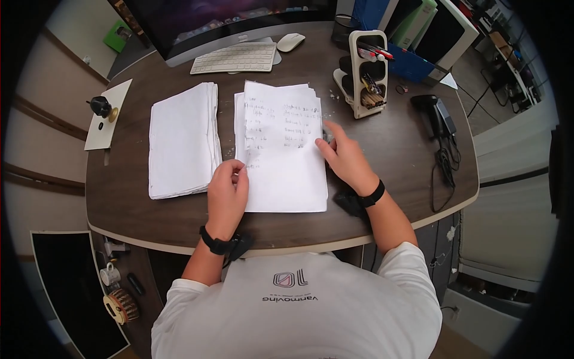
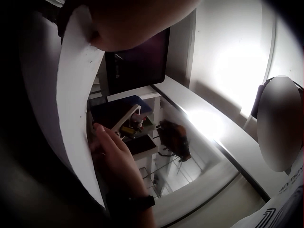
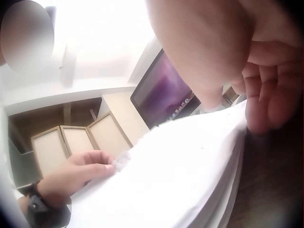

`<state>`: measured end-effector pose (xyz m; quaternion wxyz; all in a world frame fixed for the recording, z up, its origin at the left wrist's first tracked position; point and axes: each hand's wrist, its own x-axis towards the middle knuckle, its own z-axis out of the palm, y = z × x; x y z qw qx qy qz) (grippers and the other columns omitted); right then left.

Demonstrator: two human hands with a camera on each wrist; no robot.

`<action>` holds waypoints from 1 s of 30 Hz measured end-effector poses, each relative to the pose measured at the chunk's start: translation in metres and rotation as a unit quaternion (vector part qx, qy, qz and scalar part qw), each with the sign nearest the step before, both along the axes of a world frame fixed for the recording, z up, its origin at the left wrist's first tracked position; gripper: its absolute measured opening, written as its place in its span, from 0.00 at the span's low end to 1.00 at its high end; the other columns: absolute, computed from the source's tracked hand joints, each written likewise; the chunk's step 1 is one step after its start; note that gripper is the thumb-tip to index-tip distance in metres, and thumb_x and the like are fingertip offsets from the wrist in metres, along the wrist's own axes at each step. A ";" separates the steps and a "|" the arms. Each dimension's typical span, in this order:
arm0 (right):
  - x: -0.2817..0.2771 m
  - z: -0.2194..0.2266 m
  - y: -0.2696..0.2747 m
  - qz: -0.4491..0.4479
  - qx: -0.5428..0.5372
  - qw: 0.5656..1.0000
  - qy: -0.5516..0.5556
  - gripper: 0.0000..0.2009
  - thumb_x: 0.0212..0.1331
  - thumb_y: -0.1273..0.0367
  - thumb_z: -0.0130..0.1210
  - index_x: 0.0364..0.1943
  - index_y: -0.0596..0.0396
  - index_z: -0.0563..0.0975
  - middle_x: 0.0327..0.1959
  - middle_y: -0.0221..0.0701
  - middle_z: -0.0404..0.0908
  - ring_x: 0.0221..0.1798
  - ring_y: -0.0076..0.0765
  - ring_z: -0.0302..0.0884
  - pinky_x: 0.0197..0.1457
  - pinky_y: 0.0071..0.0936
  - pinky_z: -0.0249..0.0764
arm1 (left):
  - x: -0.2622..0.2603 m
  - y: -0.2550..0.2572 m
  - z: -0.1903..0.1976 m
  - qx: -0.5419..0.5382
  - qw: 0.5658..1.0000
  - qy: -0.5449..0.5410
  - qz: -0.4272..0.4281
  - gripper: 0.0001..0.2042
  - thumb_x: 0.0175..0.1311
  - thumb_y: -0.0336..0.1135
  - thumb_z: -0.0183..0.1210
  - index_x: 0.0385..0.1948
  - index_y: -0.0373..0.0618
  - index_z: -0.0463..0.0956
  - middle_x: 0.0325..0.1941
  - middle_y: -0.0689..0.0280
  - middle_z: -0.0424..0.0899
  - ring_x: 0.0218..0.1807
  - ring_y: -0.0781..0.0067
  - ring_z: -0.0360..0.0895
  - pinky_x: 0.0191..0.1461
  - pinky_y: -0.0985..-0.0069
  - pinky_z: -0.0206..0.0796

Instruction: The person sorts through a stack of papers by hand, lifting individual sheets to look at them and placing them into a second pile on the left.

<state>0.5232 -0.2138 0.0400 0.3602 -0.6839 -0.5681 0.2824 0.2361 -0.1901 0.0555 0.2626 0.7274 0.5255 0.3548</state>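
Note:
A stack of white paper [image 1: 287,179] lies in front of the person, its top sheet bearing handwriting in two columns. The left hand [image 1: 227,194] pinches that sheet's left edge between thumb and fingers; the right wrist view also shows this left hand [image 3: 88,173] at the paper edge. Along the stack's right edge rests the right hand [image 1: 347,157], fingers extended; in the right wrist view its fingers [image 3: 266,95] lie beside the sheets [image 3: 161,166]. To the left sits a second, thicker paper stack [image 1: 182,143].
Keyboard [image 1: 236,58], mouse [image 1: 291,42] and monitor [image 1: 239,18] stand at the back. A pen holder [image 1: 369,75] is back right, a black scanner with cable [image 1: 433,119] further right. At far left lies a white board [image 1: 107,119] with a small black object. The desk's rounded edge [image 1: 299,246] runs in front.

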 end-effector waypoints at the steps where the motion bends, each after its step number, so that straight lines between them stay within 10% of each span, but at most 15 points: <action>1: 0.000 -0.001 0.001 -0.016 0.001 1.000 0.024 0.28 0.66 0.63 0.63 0.67 0.63 0.70 0.24 0.43 0.81 0.29 0.49 0.82 0.35 0.40 0.76 | -0.004 -0.003 0.007 0.000 1.000 0.000 0.000 0.06 0.69 0.27 0.60 0.44 0.38 0.78 0.36 0.59 0.82 0.34 0.69 0.81 0.39 0.72 0.73; 4: 0.000 -0.007 0.003 -0.011 0.025 1.000 0.011 0.27 0.67 0.63 0.62 0.66 0.62 0.70 0.24 0.42 0.80 0.28 0.47 0.81 0.34 0.40 0.75 | -0.034 0.001 0.013 -0.073 0.970 -0.227 0.041 0.05 0.74 0.26 0.57 0.46 0.37 0.75 0.39 0.74 0.76 0.40 0.87 0.71 0.44 0.87 0.65; 10: -0.010 -0.001 0.004 -0.002 0.032 0.999 -0.041 0.32 0.63 0.61 0.66 0.67 0.65 0.70 0.24 0.39 0.80 0.27 0.44 0.80 0.35 0.39 0.76 | -0.142 0.047 0.016 -0.048 0.926 -0.348 0.140 0.09 0.75 0.31 0.60 0.50 0.37 0.75 0.42 0.71 0.79 0.41 0.86 0.73 0.48 0.85 0.67; 30: -0.003 -0.007 0.010 -0.021 -0.030 0.999 -0.027 0.41 0.53 0.69 0.73 0.73 0.61 0.66 0.26 0.30 0.75 0.29 0.28 0.72 0.37 0.28 0.73 | -0.229 0.128 -0.035 -0.098 0.959 -0.199 0.176 0.09 0.74 0.31 0.58 0.46 0.34 0.77 0.34 0.70 0.82 0.34 0.85 0.72 0.39 0.83 0.67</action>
